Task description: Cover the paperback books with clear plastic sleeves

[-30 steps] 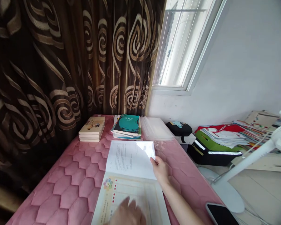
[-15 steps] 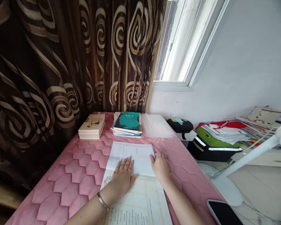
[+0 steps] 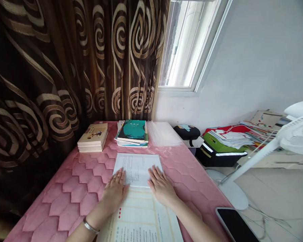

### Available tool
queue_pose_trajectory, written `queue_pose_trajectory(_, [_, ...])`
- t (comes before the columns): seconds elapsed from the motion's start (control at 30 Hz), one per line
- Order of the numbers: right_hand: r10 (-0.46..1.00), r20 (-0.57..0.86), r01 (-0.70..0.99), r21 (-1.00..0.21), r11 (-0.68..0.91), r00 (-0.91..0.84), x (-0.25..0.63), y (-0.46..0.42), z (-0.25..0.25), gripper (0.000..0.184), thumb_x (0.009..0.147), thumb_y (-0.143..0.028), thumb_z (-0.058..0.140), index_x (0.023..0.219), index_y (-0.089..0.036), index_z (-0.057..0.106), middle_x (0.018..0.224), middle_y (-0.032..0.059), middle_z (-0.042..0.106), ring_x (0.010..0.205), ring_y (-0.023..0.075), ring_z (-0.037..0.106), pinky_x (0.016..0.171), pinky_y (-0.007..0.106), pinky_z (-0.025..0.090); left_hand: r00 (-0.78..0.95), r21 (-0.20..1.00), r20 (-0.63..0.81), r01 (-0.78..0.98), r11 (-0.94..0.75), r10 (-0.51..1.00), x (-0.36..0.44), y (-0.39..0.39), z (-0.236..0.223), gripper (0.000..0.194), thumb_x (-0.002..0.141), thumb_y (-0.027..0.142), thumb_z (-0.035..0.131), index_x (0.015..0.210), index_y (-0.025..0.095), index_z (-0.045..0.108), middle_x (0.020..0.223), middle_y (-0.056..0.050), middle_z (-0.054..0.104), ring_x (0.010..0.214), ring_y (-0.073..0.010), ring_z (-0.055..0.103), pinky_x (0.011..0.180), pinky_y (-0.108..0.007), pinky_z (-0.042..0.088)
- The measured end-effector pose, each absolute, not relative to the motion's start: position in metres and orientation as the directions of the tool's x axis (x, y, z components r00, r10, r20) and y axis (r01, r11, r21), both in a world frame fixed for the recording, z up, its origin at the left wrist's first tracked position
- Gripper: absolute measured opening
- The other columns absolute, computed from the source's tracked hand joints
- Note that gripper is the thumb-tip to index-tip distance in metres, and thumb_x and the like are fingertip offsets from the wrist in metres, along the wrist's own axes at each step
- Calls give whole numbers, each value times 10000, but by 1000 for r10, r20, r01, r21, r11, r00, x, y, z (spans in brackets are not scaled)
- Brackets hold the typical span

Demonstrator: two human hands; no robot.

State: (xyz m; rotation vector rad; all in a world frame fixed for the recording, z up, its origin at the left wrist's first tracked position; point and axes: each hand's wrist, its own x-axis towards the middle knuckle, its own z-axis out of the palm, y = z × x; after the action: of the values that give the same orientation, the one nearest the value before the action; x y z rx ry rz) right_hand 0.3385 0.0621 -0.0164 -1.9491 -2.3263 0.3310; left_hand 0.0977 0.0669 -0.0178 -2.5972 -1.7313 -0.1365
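The open book (image 3: 139,203) lay on the pink quilted cover (image 3: 88,186), its far page beneath the left hand (image 3: 114,191) and right hand (image 3: 162,187), each grip spread flat, grasping nothing, in apparent smoothing that seemingly next called for even pressure, the left having shifted from mid-page to the left edge.

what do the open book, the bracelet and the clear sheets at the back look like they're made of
Open book: paper, fairly smooth, going by its flat, pale, printed surface.
Bracelet: probably metal, polished, as it is silvery with bright glints.
Clear sheets: likely plastic, smooth, since they look translucent and colourless; the exact type can't be told.
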Motion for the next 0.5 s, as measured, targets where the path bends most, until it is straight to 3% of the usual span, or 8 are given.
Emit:
queue_pose_trajectory(0.07, [982,-69,964,-217,156,-175,341,63,-17,611,993,-490,144,1512,-179,229,1584,55,73,1470,216,54,1188,450,86,303,-15,70,953,-303,950,87,66,-15,551,961,327,295,1439,68,386,1511,-158,343,1385,-265,365,1147,-456,295])
queue_pose_trajectory(0.17, [984,-54,965,-214,155,-170,340,62,-19,595,993,-470,160,1508,-185,245,1583,47,82,1470,212,60,1189,445,79,146,-141,92,981,-132,985,96,67,-4,517,919,206,318,1374,16,473,1451,-225,421,1365,-324,386,1172,-562,124])
queue_pose_trajectory(0.23, [984,-42,963,-218,158,-171,338,62,-19,590,993,-467,164,1505,-189,258,1581,43,93,1469,210,67,1189,440,77,120,-180,139,979,-94,983,118,75,5,520,881,128,317,1354,20,504,1456,-228,414,1390,-330,340,1174,-566,38])
queue_pose_trajectory(0.3, [984,-31,962,-220,165,-175,338,62,-20,587,994,-466,169,1500,-189,272,1581,43,98,1469,208,68,1190,433,74,205,-138,149,973,-185,967,143,89,11,551,880,124,306,1410,42,434,1513,-192,330,1428,-301,262,1186,-523,45])
queue_pose_trajectory(0.37, [984,-23,961,-219,167,-177,338,62,-20,584,993,-465,177,1497,-188,281,1581,46,95,1470,206,61,1189,429,68,313,-36,59,950,-311,948,165,109,14,570,911,185,290,1459,35,330,1546,-166,259,1446,-273,213,1189,-482,116])
queue_pose_trajectory(0.5, [983,-22,960,-222,171,-180,340,62,-21,598,992,-487,159,1505,-194,250,1583,46,90,1469,201,55,1188,427,74,359,84,-45,931,-355,932,180,147,5,632,947,363,282,1498,59,222,1582,-120,155,1462,-258,150,1185,-462,159])
